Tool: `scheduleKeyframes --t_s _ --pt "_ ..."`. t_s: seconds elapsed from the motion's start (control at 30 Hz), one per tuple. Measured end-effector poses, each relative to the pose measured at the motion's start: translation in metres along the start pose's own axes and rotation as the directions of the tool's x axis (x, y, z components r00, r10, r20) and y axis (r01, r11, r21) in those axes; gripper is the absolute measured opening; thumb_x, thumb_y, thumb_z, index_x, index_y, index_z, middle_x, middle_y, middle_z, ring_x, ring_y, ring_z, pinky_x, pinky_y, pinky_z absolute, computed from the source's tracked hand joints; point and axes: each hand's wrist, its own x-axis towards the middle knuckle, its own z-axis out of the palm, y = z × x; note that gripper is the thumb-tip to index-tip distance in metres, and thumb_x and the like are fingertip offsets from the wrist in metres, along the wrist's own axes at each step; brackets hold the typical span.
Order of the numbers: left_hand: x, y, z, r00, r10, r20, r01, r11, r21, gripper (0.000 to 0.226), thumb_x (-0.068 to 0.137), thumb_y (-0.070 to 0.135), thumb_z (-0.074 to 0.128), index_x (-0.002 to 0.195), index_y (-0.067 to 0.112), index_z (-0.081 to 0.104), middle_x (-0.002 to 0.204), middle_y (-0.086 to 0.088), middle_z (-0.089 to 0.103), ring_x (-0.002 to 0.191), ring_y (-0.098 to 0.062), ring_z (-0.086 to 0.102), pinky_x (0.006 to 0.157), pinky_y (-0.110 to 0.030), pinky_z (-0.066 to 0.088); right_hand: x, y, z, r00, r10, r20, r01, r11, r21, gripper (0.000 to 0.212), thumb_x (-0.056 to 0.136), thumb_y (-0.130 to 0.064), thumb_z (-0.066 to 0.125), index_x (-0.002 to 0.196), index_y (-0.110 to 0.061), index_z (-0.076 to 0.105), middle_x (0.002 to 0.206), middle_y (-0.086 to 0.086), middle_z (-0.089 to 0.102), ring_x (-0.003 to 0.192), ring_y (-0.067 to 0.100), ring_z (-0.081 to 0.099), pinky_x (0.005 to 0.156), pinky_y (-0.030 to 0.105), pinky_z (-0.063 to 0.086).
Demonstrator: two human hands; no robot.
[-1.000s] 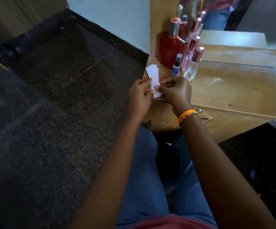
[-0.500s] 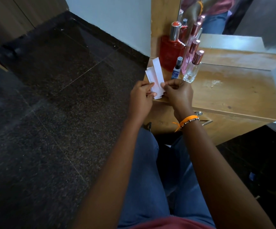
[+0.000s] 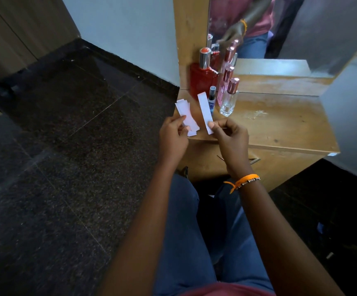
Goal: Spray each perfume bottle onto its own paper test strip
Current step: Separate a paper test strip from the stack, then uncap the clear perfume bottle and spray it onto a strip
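The left hand (image 3: 173, 135) pinches a small stack of white paper strips (image 3: 186, 116), fanned a little, over the front left corner of the wooden table (image 3: 280, 122). The right hand (image 3: 230, 137) pinches a single strip (image 3: 205, 112) by its lower end between thumb and forefinger; this strip stands nearly upright, apart from the stack. An orange wristband (image 3: 243, 181) circles the right wrist. Four bottles cluster at the table's back left corner against the mirror (image 3: 280, 28): a red bottle (image 3: 202, 82) with a silver cap, a small blue bottle (image 3: 211, 97), a pink bottle (image 3: 224, 86) and a clear bottle (image 3: 230, 99) with a rose cap. Blue trousers (image 3: 186, 242) fill the lower middle, above a dark stone floor (image 3: 55, 167).
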Motion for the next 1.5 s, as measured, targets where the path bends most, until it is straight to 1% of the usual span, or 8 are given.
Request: scheduleKeyframes --t_s 0.13,0.27,0.4,0.53,0.8,1.07,1.27,1.5 --pt "-0.01 0.013 0.001 0.989 0.1 -0.113 -0.102 0.995 -0.018 0.035 0.089 0.003 0.055 0.123 0.006 0.059 0.125 -0.01 0.051 0.115 -0.019 0.052 0.084 0.001 0.035 -0.003 0.0 -0.029 0.995 -0.048 -0.087 0.064 0.981 0.186 0.023 0.082 0.002 0.066 0.077 -0.02 0.063 0.067 -0.012 0.064 0.065 0.002 0.059 0.067 0.02 0.051" --pt "-0.019 0.03 0.016 0.976 0.18 -0.121 -0.189 0.98 -0.065 0.032 0.086 0.005 0.057 0.117 0.012 0.063 0.118 -0.007 0.055 0.109 -0.023 0.056 0.093 -0.038 0.049 -0.001 0.007 -0.049 0.978 -0.026 -0.208 0.062 0.984 0.167 0.023 0.081 0.001 0.067 0.083 -0.02 0.06 0.074 0.001 0.064 0.067 0.005 0.06 0.069 0.025 0.052" --pt "-0.028 0.038 0.033 0.982 0.169 -0.088 -0.178 0.978 -0.108 0.033 0.085 0.006 0.058 0.116 0.012 0.063 0.111 -0.006 0.059 0.103 -0.021 0.059 0.095 -0.038 0.048 0.006 0.015 -0.06 0.952 -0.033 -0.306 -0.007 0.992 -0.129 0.014 0.078 -0.007 0.071 0.083 -0.015 0.061 0.075 -0.004 0.064 0.067 0.01 0.061 0.07 0.035 0.055" --pt "-0.034 0.04 0.044 0.988 0.153 -0.022 -0.154 0.98 -0.126 0.034 0.086 0.005 0.058 0.118 0.013 0.062 0.112 -0.005 0.059 0.103 -0.016 0.06 0.094 -0.028 0.048 0.014 0.014 -0.062 0.965 -0.106 -0.24 0.004 0.921 -0.39 0.008 0.077 -0.008 0.07 0.077 -0.013 0.064 0.07 -0.002 0.065 0.062 0.009 0.057 0.065 0.025 0.047" --pt "-0.028 0.04 0.049 0.991 0.131 0.009 -0.129 0.987 -0.097 0.034 0.087 0.006 0.057 0.12 0.015 0.06 0.11 -0.002 0.059 0.097 -0.009 0.057 0.081 -0.008 0.04 0.019 0.016 -0.062 0.979 -0.103 -0.178 -0.003 0.859 -0.513 0.004 0.078 -0.014 0.071 0.076 -0.013 0.067 0.067 -0.003 0.061 0.065 0.012 0.057 0.062 0.024 0.042" --pt "-0.027 0.041 0.045 0.989 0.144 0.04 -0.138 0.983 -0.117 0.034 0.088 0.006 0.056 0.12 0.016 0.06 0.102 0.004 0.056 0.092 -0.008 0.057 0.075 -0.002 0.041 0.025 0.017 -0.059 0.969 -0.163 -0.186 0.038 0.841 -0.539 0.007 0.08 -0.018 0.07 0.083 -0.013 0.066 0.079 0.003 0.063 0.073 0.018 0.058 0.068 0.039 0.05" --pt "-0.025 0.045 0.044 0.989 0.146 0.035 -0.139 0.98 -0.14 0.033 0.087 0.004 0.057 0.118 0.014 0.062 0.1 0.0 0.059 0.087 -0.007 0.057 0.075 -0.001 0.041 0.064 0.003 -0.039 0.975 -0.218 -0.044 0.178 0.883 -0.435 0.033 0.074 -0.012 0.075 0.104 -0.01 0.061 0.101 0.005 0.066 0.088 0.016 0.058 0.079 0.028 0.048" --pt "-0.025 0.054 0.039 0.992 0.129 0.001 -0.126 0.971 -0.204 0.033 0.088 0.004 0.055 0.119 0.014 0.061 0.1 0.004 0.056 0.087 -0.002 0.055 0.079 -0.006 0.042 0.064 0.004 -0.039 0.964 -0.264 -0.015 0.237 0.889 -0.392 0.023 0.077 -0.012 0.072 0.098 -0.008 0.062 0.094 0.008 0.066 0.087 0.024 0.06 0.077 0.032 0.05"
